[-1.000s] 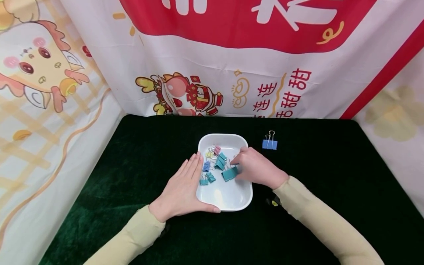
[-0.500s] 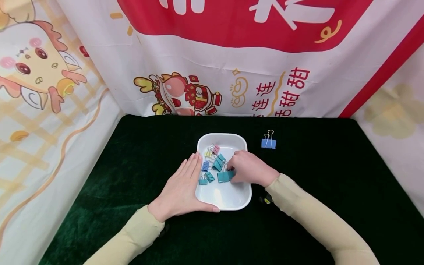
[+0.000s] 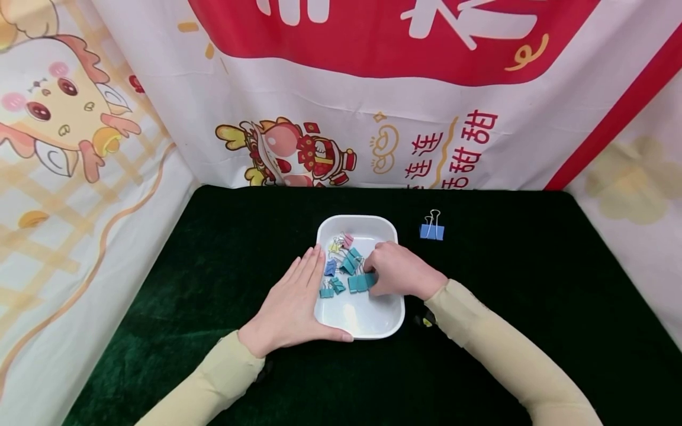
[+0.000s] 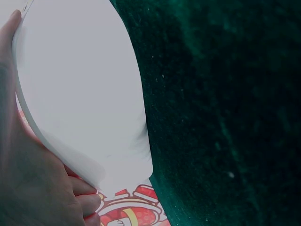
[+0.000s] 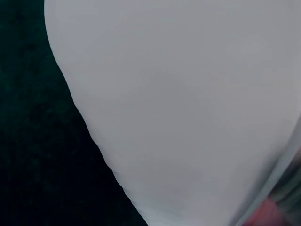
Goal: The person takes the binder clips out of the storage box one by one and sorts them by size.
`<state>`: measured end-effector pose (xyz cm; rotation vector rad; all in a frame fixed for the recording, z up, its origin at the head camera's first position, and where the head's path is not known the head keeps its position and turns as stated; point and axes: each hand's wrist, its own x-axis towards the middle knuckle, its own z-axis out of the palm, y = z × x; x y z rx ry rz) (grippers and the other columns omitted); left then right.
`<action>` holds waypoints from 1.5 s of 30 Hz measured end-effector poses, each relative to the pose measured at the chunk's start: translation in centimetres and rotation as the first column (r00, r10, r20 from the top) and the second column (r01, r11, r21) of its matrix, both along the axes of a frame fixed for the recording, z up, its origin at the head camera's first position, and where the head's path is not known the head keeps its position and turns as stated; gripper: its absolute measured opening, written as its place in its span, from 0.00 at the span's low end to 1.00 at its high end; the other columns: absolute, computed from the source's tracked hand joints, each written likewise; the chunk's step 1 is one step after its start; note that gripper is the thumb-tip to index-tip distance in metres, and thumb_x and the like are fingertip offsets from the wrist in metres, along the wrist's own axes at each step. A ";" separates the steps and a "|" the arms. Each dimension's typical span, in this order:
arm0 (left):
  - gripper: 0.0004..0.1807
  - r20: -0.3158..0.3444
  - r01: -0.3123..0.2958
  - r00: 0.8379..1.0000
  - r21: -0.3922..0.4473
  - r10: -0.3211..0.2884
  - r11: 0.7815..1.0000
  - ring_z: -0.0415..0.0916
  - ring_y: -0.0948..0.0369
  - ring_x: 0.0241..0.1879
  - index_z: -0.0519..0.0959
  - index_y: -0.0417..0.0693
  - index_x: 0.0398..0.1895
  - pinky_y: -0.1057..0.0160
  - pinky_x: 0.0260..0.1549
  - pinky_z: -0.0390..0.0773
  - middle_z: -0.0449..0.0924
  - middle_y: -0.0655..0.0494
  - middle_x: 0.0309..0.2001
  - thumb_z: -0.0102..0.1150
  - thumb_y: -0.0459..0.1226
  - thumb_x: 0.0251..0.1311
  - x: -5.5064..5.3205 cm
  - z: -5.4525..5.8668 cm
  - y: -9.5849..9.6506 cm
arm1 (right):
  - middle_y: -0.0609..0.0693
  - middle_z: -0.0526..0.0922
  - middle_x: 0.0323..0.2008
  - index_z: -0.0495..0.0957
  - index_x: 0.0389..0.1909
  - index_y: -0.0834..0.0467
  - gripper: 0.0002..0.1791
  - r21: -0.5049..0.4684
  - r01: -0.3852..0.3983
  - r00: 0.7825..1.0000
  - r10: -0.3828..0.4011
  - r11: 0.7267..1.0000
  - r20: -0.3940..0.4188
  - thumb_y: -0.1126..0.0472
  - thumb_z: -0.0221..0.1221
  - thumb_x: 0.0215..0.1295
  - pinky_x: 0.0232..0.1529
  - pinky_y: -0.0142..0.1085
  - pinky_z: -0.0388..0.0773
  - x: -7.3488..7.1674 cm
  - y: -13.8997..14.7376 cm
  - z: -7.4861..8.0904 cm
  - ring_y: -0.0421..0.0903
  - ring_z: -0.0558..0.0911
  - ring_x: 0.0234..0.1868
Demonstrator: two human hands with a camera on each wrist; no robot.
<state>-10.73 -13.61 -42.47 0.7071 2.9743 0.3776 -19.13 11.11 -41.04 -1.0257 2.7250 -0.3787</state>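
One teal clip (image 3: 357, 283) is pinched by the right hand (image 3: 402, 271) inside a tray (image 3: 373, 319), and the left hand (image 3: 294, 303), fingers straight, touches its side.

The tray (image 3: 367, 322) looks like smooth, glossy plastic. The teal clip (image 3: 359, 283) and blue clip (image 3: 432, 231) look like smooth, coated metal. The table cover (image 3: 533, 266) is velvety cloth, the backdrop (image 3: 319, 89) matt, creased fabric.

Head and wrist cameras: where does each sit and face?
Head: on the head, facing forward and down at the tray; left hand, right hand, sleeves.
Left wrist: on that wrist, facing the tray's outer side; left hand.
Right wrist: on that wrist, facing the tray; pink blur, perhaps right hand.
Wrist views share tray and green cloth.
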 end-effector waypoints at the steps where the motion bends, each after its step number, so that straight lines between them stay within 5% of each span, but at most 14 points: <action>1: 0.79 -0.001 0.000 1.000 0.000 0.000 1.000 0.30 0.57 0.80 0.39 0.44 0.83 0.54 0.75 0.37 0.30 0.51 0.82 0.49 0.86 0.36 0.0 0.0 0.0 | 0.40 0.83 0.31 0.91 0.38 0.51 0.14 -0.007 -0.002 1.000 0.002 1.000 -0.003 0.56 0.79 0.49 0.33 0.27 0.77 0.0 0.0 0.0 0.37 0.75 0.32; 11: 0.79 0.002 0.000 1.000 0.007 0.000 1.000 0.30 0.57 0.80 0.41 0.43 0.83 0.54 0.75 0.38 0.31 0.51 0.82 0.50 0.86 0.36 0.1 0.0 0.0 | 0.42 0.86 0.33 0.91 0.38 0.52 0.14 -0.052 -0.025 1.000 0.024 0.998 -0.019 0.54 0.79 0.48 0.35 0.28 0.80 0.1 0.5 0.4 0.35 0.79 0.31; 21: 0.80 -0.005 0.000 1.000 -0.001 0.000 1.000 0.30 0.57 0.80 0.40 0.43 0.83 0.54 0.75 0.38 0.30 0.50 0.82 0.49 0.86 0.36 0.0 0.0 -0.1 | 0.41 0.87 0.36 0.91 0.39 0.51 0.15 -0.146 0.026 0.999 -0.019 0.989 0.048 0.56 0.78 0.48 0.32 0.26 0.81 0.6 1.1 1.2 0.36 0.84 0.35; 34: 0.80 -0.020 0.002 1.000 -0.009 -0.002 1.000 0.30 0.56 0.80 0.40 0.42 0.82 0.54 0.75 0.38 0.31 0.49 0.82 0.48 0.87 0.36 0.1 0.0 0.0 | 0.42 0.87 0.38 0.90 0.39 0.54 0.17 -0.245 0.019 0.999 -0.029 0.969 -0.039 0.55 0.78 0.46 0.42 0.36 0.82 0.8 2.7 1.9 0.42 0.83 0.38; 45: 0.80 -0.003 -0.004 1.000 -0.011 0.004 1.000 0.29 0.56 0.79 0.39 0.43 0.82 0.54 0.75 0.37 0.30 0.49 0.82 0.48 0.87 0.36 0.1 0.1 0.1 | 0.45 0.87 0.40 0.90 0.42 0.56 0.20 -0.267 0.068 0.996 -0.082 0.961 -0.040 0.57 0.80 0.47 0.36 0.33 0.81 0.9 3.7 2.8 0.44 0.80 0.37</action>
